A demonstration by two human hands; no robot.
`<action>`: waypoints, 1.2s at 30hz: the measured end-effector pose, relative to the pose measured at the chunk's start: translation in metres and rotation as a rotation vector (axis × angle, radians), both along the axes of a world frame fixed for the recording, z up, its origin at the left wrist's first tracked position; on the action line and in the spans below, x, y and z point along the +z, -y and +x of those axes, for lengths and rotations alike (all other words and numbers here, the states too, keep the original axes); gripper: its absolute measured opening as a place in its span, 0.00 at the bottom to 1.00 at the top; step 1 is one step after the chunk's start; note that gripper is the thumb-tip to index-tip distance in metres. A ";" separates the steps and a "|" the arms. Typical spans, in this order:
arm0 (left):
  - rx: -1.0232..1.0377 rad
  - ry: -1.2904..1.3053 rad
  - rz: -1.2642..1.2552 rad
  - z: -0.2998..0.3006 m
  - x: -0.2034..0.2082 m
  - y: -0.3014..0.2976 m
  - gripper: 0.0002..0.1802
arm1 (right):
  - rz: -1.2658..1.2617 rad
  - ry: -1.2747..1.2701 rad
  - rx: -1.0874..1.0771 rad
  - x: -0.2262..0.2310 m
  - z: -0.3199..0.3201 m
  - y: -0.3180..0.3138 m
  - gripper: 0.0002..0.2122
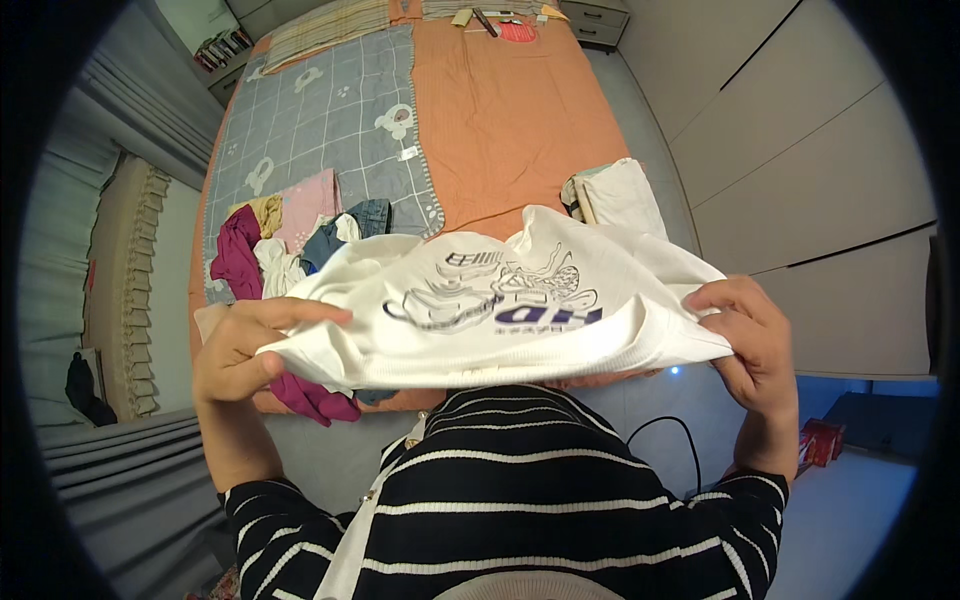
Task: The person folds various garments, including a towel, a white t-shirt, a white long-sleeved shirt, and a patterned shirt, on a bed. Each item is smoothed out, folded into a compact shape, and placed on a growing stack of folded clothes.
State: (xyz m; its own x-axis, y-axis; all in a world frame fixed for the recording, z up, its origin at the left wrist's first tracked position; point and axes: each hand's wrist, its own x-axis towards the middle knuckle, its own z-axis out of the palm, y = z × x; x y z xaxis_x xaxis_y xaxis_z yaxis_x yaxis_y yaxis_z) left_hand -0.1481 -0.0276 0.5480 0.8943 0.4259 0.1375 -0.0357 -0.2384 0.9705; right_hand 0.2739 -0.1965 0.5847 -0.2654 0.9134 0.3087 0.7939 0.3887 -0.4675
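From where I stand, the white printed shirt (490,305) is stretched out between the person's two hands, in front of the body and over the near edge of the bed. Its ribbed edge (540,372) faces the wearer of the black-and-white striped top (500,480), and dark line drawings with purple lettering spread across the middle of the cloth. The left hand (238,345) grips one corner, with thumb and fingers bent around the fabric; the right hand (750,340) grasps the opposite corner in much the same way, so the near edge runs almost straight between them. Just beyond the left hand lies a loose heap of laundry: a magenta garment (236,250), a pink cloth (312,205), something white and a blue denim piece (373,217). Past the shirt's far right side sits a folded white cloth (625,200) at the bed's edge. Underneath everything is an orange sheet (500,120), half covered on the left by a grey checked blanket (335,110) with white bears. Striped pillows (335,32) line the far end. Grey curtains (150,95) hang on the left, a pale wardrobe (800,165) stands on the right, and a black cable (692,445) curves over the floor.
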 end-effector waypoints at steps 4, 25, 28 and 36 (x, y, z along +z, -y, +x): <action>0.107 -0.415 0.290 0.026 0.007 -0.023 0.22 | -0.007 -0.025 -0.041 -0.010 0.005 -0.033 0.03; 0.578 0.002 0.509 0.100 -0.001 -0.176 0.17 | 0.223 -0.339 0.039 -0.026 0.047 -0.236 0.12; 0.439 0.002 0.582 0.083 -0.036 -0.127 0.17 | 0.274 -0.171 0.205 -0.058 0.043 -0.198 0.10; 0.189 -0.367 0.612 0.066 -0.224 -0.009 0.12 | -0.156 0.160 0.417 -0.248 0.003 -0.095 0.10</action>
